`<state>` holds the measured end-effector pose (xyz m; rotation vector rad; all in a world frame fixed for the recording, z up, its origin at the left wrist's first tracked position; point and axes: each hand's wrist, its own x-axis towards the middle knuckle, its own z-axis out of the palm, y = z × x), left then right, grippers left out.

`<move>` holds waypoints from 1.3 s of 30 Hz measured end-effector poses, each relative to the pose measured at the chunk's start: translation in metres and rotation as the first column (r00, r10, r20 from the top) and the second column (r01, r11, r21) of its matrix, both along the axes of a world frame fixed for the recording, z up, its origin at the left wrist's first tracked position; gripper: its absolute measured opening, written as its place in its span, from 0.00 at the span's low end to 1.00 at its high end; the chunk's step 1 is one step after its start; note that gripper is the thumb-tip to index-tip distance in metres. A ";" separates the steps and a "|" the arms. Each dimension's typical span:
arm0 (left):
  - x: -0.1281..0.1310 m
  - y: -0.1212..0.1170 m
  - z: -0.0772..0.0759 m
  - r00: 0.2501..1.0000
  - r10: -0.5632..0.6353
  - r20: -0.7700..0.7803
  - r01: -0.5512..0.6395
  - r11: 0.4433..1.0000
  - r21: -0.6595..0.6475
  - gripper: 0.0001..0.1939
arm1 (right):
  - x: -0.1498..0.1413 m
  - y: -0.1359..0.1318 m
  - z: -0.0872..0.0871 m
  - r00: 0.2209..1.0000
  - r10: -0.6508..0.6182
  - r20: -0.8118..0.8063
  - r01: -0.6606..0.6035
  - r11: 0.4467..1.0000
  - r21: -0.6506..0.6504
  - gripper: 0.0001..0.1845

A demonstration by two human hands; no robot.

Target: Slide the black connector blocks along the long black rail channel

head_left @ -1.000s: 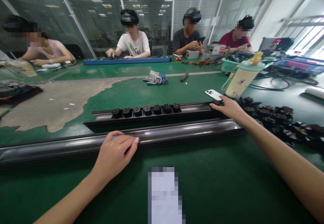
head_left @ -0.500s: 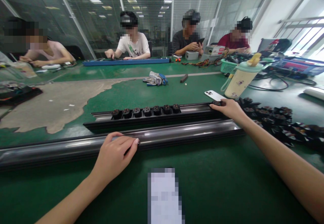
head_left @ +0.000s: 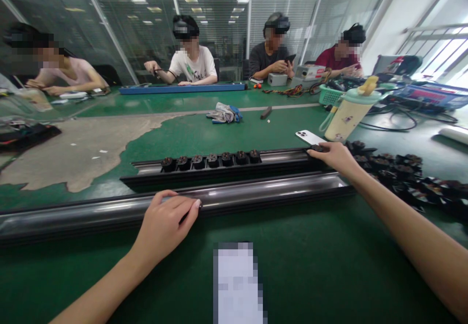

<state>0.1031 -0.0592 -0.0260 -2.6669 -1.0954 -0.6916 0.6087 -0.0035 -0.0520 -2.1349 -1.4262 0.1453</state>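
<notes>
The right hand is drawn in narrow, thumb and fingers about a dark round socket module at the right end of the far rail; whether the module touches the channel cannot be told. The left hand lies over the near rail, fingers bent across its shiny channel and thumb by the front edge; how firmly it grips cannot be told.

The far rail lies just beyond the near one. A row of seven black socket modules sits upright in its left and middle part, with a bare stretch of channel between the row and the right hand. Beside the right forearm, a loose heap of black modules spreads over the green worktop.

Just past the right hand lies a white phone, camera side up, and near it stands a cream tumbler with a mint lid. A blurred-out phone is at the near edge. Farther off are crumpled work gloves, a short dark bar, a green basket and a long blue rail. Four co-workers sit along the far side.
</notes>
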 end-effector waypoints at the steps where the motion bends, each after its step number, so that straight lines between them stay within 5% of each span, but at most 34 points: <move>1: 0.000 0.000 0.000 1.000 0.001 0.001 -0.001 1.000 0.001 0.19 | 0.001 0.000 0.000 1.000 0.007 -0.009 -0.007 1.000 0.005 0.25; 39: 0.000 0.000 0.000 1.000 -0.009 0.004 0.009 1.000 0.006 0.19 | 0.026 0.004 -0.007 0.999 0.051 -0.012 -0.051 0.998 0.020 0.27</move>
